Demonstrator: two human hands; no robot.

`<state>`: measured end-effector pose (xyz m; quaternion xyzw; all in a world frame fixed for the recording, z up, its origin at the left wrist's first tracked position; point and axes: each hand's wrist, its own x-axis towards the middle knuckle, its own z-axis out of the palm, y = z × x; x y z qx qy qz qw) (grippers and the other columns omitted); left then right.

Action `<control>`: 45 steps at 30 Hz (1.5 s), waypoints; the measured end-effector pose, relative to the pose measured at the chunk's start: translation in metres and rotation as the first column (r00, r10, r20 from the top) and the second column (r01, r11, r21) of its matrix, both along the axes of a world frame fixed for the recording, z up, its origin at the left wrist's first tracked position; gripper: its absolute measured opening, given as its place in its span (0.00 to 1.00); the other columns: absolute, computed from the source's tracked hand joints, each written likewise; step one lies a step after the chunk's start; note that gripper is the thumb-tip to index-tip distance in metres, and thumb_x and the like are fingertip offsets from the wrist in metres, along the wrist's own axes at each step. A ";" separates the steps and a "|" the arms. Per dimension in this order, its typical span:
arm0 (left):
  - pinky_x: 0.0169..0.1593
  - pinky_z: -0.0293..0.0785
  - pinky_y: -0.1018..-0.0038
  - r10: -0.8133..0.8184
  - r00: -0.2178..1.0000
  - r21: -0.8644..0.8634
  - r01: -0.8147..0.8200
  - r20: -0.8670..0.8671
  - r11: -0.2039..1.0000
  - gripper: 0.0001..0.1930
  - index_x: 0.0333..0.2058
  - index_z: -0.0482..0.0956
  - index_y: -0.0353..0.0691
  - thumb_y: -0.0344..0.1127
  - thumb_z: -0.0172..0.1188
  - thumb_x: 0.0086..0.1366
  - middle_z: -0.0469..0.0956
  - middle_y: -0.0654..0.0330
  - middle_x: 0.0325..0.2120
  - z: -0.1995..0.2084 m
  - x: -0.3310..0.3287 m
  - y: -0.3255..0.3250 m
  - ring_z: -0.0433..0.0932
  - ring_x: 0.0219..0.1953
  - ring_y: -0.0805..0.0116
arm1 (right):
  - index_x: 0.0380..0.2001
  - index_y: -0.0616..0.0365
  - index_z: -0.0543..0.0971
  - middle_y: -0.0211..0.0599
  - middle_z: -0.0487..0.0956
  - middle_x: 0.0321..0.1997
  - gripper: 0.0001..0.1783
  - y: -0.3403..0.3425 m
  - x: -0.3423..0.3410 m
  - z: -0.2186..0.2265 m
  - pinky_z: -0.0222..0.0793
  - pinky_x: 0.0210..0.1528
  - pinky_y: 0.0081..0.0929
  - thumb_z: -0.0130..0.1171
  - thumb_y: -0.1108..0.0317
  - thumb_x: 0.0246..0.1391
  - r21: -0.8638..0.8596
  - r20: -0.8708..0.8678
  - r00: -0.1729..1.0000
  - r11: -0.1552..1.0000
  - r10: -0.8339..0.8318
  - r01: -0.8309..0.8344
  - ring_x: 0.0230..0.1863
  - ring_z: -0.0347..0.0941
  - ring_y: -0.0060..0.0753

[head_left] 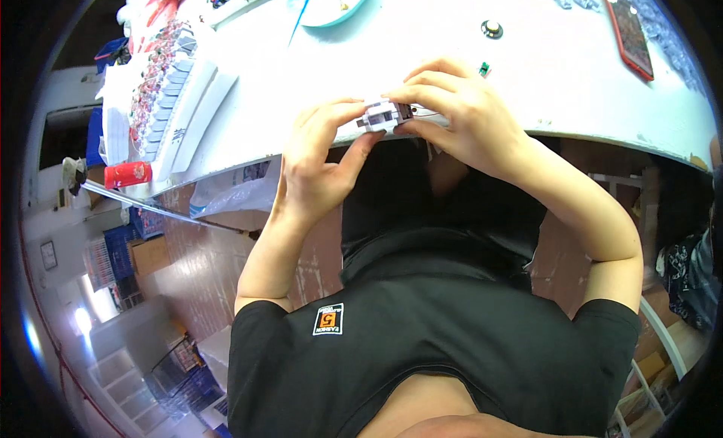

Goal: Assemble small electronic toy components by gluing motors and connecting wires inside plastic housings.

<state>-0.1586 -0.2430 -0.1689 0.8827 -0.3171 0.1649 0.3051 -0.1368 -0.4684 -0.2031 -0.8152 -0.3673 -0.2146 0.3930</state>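
Note:
Between my two hands, just above the table's near edge, is a small white plastic housing (379,119) with dark openings and a thin wire at its right end. My left hand (320,148) pinches its left end between thumb and fingers. From the right, my right hand (467,114) grips the other end, its thumb below and fingers above. Beyond my right hand lie a small green part (484,69) with fine wires and a round black speaker-like part (492,29).
White foam trays (188,114) with rows of small wired parts stand at the left, beside a red can-shaped item (128,174). A light-blue dish (335,16) with a thin blue stick sits at the back. A red-edged phone (629,35) lies at the far right near bluish plastic bags (666,39).

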 end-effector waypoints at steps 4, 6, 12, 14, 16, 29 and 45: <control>0.51 0.75 0.64 0.090 0.991 -0.139 -0.103 -0.095 0.985 0.20 0.47 0.79 0.38 0.25 0.71 0.54 0.81 0.53 0.42 0.008 0.001 -0.008 0.80 0.47 0.53 | 0.41 0.58 0.79 0.38 0.79 0.39 0.18 0.005 0.001 0.011 0.71 0.51 0.35 0.69 0.71 0.45 0.006 -0.120 0.993 1.000 -0.011 0.012 0.48 0.73 0.42; 0.50 0.76 0.65 0.031 0.997 -0.134 -0.041 -0.075 0.990 0.21 0.48 0.79 0.39 0.25 0.71 0.54 0.81 0.53 0.42 0.009 0.003 -0.006 0.81 0.46 0.54 | 0.41 0.58 0.79 0.38 0.79 0.39 0.17 0.009 0.002 0.016 0.71 0.51 0.35 0.69 0.72 0.45 -0.010 -0.098 0.995 1.000 -0.003 0.002 0.48 0.73 0.43; 0.46 0.78 0.67 -0.072 0.996 -0.128 0.064 -0.058 0.990 0.20 0.49 0.79 0.39 0.24 0.69 0.56 0.81 0.53 0.41 0.013 0.006 0.002 0.83 0.43 0.55 | 0.37 0.57 0.79 0.38 0.79 0.39 0.12 0.017 0.003 0.018 0.69 0.54 0.36 0.66 0.72 0.47 -0.025 -0.011 1.000 0.999 -0.021 0.021 0.50 0.72 0.44; 0.46 0.78 0.66 -0.060 0.998 -0.119 0.058 -0.017 0.991 0.19 0.48 0.79 0.39 0.24 0.68 0.57 0.81 0.53 0.40 0.015 0.005 0.006 0.83 0.43 0.55 | 0.36 0.57 0.78 0.37 0.79 0.38 0.11 0.020 0.004 0.019 0.67 0.55 0.37 0.65 0.70 0.48 -0.032 0.032 0.999 0.999 -0.025 0.026 0.50 0.72 0.44; 0.46 0.78 0.66 -0.056 0.998 -0.111 0.053 -0.026 0.992 0.19 0.48 0.79 0.38 0.24 0.68 0.57 0.81 0.52 0.40 0.020 0.011 0.010 0.82 0.43 0.54 | 0.40 0.55 0.80 0.36 0.80 0.39 0.15 0.022 0.013 0.024 0.69 0.55 0.36 0.68 0.73 0.46 -0.054 -0.004 0.999 0.997 -0.052 0.052 0.48 0.73 0.44; 0.54 0.75 0.73 0.105 0.988 -0.327 -0.061 0.116 0.943 0.18 0.49 0.79 0.30 0.21 0.67 0.59 0.81 0.55 0.44 0.126 0.056 0.070 0.80 0.47 0.69 | 0.40 0.57 0.83 0.38 0.78 0.44 0.18 0.089 0.079 0.133 0.73 0.43 0.28 0.74 0.62 0.48 0.244 -0.057 0.995 0.967 0.088 -0.071 0.50 0.71 0.32; 0.43 0.76 0.72 0.200 0.893 -0.127 -0.162 0.402 0.979 0.11 0.40 0.83 0.38 0.28 0.70 0.57 0.83 0.60 0.32 0.185 0.065 0.174 0.81 0.37 0.74 | 0.50 0.56 0.82 0.42 0.81 0.50 0.27 0.197 0.144 0.164 0.70 0.55 0.32 0.74 0.57 0.48 0.257 -0.081 0.897 0.879 0.434 -0.402 0.50 0.77 0.34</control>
